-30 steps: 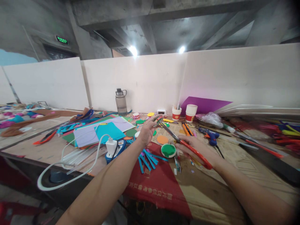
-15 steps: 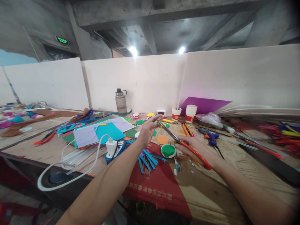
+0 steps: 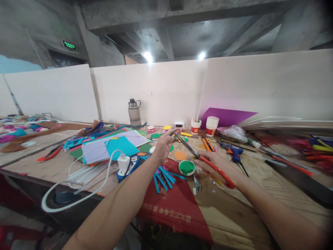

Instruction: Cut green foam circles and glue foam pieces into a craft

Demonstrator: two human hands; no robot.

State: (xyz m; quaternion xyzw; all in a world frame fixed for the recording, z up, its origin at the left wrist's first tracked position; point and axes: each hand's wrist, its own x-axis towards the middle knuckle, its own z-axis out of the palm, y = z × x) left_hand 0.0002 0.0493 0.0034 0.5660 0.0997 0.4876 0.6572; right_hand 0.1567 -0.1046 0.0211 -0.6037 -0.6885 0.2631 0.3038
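My right hand (image 3: 214, 163) is closed on scissors (image 3: 218, 172) with long metal blades and red-orange handles. The blades point away to the upper left, toward my left hand (image 3: 164, 146). Between the fingertips of my left hand is a small red piece (image 3: 177, 132), close to the scissor tips. Whether the blades touch it I cannot tell. Below the blades lie a white-rimmed green disc (image 3: 186, 167) and an orange disc (image 3: 180, 155). A bundle of blue paper strips (image 3: 165, 177) rests on the red part of the cardboard, by my left forearm.
Coloured paper sheets (image 3: 122, 147) and a blue power socket (image 3: 130, 168) with a looping white cable are on the left. At the back stand a bottle (image 3: 134, 116) and paper cups (image 3: 212, 125). A blue glue gun (image 3: 235, 152) and black-bladed tools lie to the right.
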